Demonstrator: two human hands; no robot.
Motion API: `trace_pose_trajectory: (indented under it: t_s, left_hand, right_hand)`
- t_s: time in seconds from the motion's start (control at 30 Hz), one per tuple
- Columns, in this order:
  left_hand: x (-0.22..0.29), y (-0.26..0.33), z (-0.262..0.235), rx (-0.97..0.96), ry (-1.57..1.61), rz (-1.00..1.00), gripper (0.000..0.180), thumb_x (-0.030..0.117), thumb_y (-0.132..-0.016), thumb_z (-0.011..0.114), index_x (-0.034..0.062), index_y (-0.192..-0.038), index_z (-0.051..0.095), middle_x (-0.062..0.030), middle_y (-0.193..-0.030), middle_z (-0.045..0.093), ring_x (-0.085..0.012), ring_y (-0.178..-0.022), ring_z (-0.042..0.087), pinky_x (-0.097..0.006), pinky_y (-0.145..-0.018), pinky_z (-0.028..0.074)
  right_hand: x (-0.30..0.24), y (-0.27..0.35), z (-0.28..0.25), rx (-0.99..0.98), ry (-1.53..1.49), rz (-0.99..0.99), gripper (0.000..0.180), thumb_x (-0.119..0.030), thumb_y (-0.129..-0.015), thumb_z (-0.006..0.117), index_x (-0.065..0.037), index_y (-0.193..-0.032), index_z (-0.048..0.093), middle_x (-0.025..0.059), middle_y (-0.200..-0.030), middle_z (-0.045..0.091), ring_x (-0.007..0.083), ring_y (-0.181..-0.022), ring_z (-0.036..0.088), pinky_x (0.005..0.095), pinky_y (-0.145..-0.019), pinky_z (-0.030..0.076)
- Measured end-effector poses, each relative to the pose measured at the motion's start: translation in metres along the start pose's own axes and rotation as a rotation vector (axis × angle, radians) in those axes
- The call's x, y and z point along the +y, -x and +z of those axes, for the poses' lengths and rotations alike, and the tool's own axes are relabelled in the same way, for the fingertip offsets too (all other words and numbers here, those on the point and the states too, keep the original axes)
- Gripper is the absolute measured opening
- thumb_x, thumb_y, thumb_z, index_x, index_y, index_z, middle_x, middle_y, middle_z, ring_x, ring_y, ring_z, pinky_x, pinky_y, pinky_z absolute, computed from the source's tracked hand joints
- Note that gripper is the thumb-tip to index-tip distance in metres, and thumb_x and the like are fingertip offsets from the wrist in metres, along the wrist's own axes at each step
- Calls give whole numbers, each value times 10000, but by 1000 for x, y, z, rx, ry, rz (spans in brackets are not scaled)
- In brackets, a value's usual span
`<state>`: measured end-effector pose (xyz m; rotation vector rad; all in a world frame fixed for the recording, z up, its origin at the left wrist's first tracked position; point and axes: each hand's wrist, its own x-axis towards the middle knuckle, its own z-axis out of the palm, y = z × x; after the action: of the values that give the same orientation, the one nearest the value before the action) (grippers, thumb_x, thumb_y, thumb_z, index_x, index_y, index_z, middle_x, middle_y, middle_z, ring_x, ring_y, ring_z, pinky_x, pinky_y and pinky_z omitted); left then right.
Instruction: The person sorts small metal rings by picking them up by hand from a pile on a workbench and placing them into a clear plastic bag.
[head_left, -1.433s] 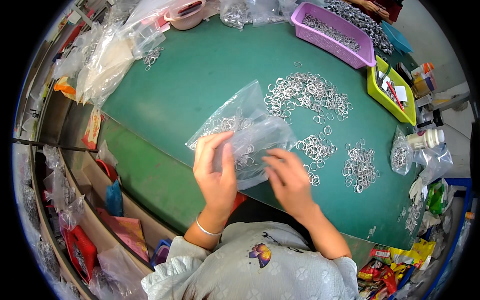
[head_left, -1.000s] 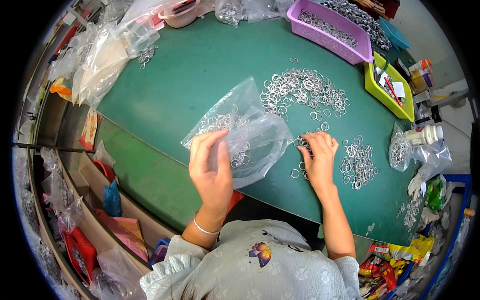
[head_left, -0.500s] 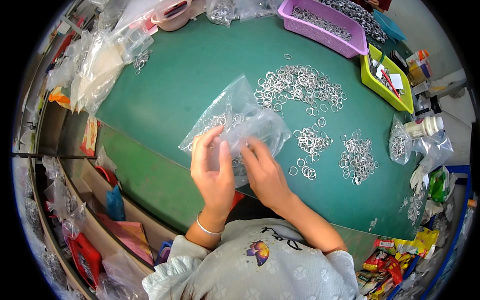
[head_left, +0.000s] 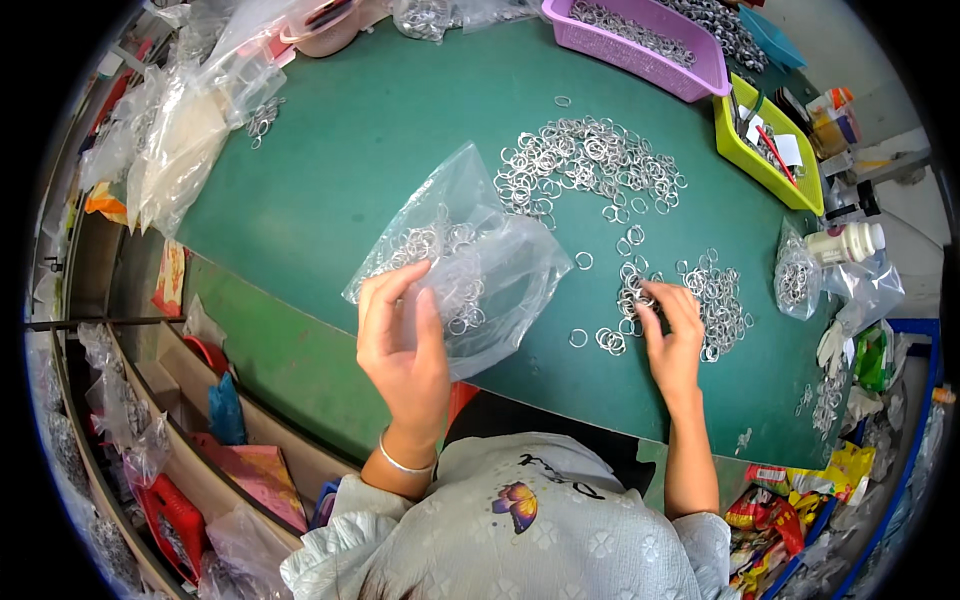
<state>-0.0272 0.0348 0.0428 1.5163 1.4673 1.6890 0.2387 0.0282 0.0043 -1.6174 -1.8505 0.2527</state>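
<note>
A clear plastic bag with silver metal rings in it lies on the green table in front of me. My left hand grips the near left side of the bag, fingers curled and thumb up against the film. Farther right, my right hand is at a small heap of metal rings, its thumb and fingertips closing on some of them. Just beside that hand is another small heap of rings. Behind the bag and heaps spreads a larger pile of loose rings.
Along the far right edge stand a purple basket of rings and a yellow-green basket with tools. A white bottle and a small bag of rings lie at the right. Plastic bags cover the far left corner.
My right hand has left the bag and moved right to the small heap of rings. The bag now lies more spread out, and a single ring shows between bag and heap.
</note>
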Motion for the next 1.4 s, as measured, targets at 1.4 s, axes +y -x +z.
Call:
trace_pose_trajectory:
  t_s: [1.4]
  left_hand:
    - [2, 1, 0, -56, 23, -46, 208, -73, -870, 520, -60, -1064, 593, -76, -1006, 535, -142, -958, 514, -253, -891, 393]
  right_hand:
    - [-15, -1, 2, 224, -64, 244, 34, 15, -829, 623, 31, -856, 612, 55, -752, 574, 116, -601, 510, 265, -563, 428]
